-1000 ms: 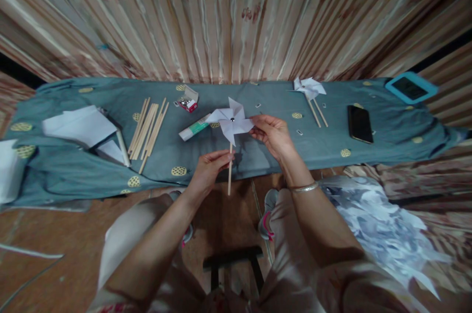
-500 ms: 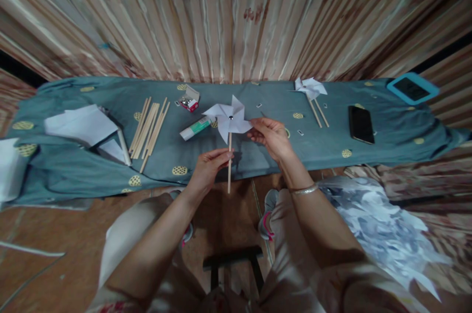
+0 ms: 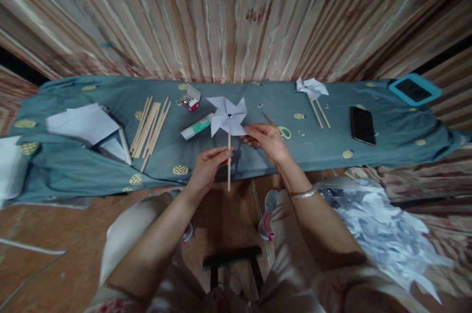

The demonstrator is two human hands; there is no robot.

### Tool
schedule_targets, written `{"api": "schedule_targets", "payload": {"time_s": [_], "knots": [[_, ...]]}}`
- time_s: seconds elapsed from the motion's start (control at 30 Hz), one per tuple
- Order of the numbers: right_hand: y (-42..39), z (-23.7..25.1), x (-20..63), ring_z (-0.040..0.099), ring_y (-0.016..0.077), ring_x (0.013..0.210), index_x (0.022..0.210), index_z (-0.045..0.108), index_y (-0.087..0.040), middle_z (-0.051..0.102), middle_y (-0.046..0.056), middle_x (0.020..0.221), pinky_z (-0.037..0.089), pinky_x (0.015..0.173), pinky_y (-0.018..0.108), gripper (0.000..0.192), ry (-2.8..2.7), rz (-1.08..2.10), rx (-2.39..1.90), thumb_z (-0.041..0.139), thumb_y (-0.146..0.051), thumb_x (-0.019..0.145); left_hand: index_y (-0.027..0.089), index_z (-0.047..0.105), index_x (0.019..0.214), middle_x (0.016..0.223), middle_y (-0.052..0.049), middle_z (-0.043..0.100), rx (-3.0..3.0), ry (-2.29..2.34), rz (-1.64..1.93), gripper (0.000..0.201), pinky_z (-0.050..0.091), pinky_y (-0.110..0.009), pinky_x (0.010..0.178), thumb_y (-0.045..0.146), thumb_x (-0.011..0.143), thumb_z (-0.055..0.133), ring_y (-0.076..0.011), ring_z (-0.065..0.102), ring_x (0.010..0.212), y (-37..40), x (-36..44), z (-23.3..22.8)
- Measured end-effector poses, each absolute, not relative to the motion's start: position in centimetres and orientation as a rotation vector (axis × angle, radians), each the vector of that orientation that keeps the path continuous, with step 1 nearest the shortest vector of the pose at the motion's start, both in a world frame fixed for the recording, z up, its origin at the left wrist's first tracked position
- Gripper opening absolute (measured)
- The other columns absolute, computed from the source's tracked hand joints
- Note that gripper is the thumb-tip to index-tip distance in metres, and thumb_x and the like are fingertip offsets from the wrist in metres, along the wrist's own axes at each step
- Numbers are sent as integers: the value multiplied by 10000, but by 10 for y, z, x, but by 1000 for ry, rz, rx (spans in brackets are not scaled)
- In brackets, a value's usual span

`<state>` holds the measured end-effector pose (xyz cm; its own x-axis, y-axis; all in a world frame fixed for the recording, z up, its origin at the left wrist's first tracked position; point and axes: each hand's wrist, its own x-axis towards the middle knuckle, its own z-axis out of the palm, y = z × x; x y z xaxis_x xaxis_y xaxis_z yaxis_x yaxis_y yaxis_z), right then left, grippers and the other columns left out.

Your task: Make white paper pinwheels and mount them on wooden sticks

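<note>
The white pinwheel [image 3: 221, 120] is held in front of the person, over the near edge of the blue-green cloth [image 3: 265, 161]. Its long axis runs nearly straight away from the person: paper head toward the curtain [image 3: 221, 33], bare end of the wooden stick [image 3: 229, 178] toward the lap. The face with the silver pin [image 3: 229, 116] looks up at the camera. Below the pinwheel's head, the left hand [image 3: 208, 166] pinches the stick between thumb and fingers. Right of the head, the right hand [image 3: 268, 140] has its fingers bunched at the lower right blade's tip; whether they grip it, I cannot tell. Left of the pinwheel lie a green-and-white tube [image 3: 196, 127], a small open box [image 3: 191, 102] and loose sticks [image 3: 148, 128]; right of it, scissors [image 3: 284, 132], more pinwheels [image 3: 313, 89] and a phone [image 3: 363, 125].
</note>
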<state>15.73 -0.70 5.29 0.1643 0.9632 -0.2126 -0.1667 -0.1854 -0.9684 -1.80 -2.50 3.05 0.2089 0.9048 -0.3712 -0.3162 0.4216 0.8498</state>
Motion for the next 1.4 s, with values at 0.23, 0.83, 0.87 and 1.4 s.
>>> {"api": "schedule_targets", "payload": {"time_s": [0.23,0.83,0.87,1.4], "knots": [[-9,49,150,612,87,544,667,749,-205,741,10,663,478,500,189,370,-968,1300,-1335,863,-531,534,174,799,757,733,-33,745,700,1011,945,325,481,-248,686,328,497,919,-116,618,660,-25,-17,30],[-6,56,181,571,102,535,637,727,-206,737,34,675,438,496,229,404,-1041,1071,-1395,809,-600,613,186,800,751,769,-39,759,717,1013,945,322,484,-240,688,346,500,922,-111,620,673,-26,-17,29],[-5,56,184,574,106,545,639,725,-209,733,29,676,443,505,232,384,-1024,1031,-1398,809,-583,622,186,802,752,772,-43,760,716,1014,939,324,485,-242,687,347,498,921,-113,621,670,-27,-17,29],[7,54,187,678,168,883,916,772,-259,769,13,927,539,759,291,314,-990,890,-1269,793,-482,696,191,808,751,774,-58,769,784,1008,872,351,494,-245,682,385,484,930,-127,627,677,-30,-16,30]]}}
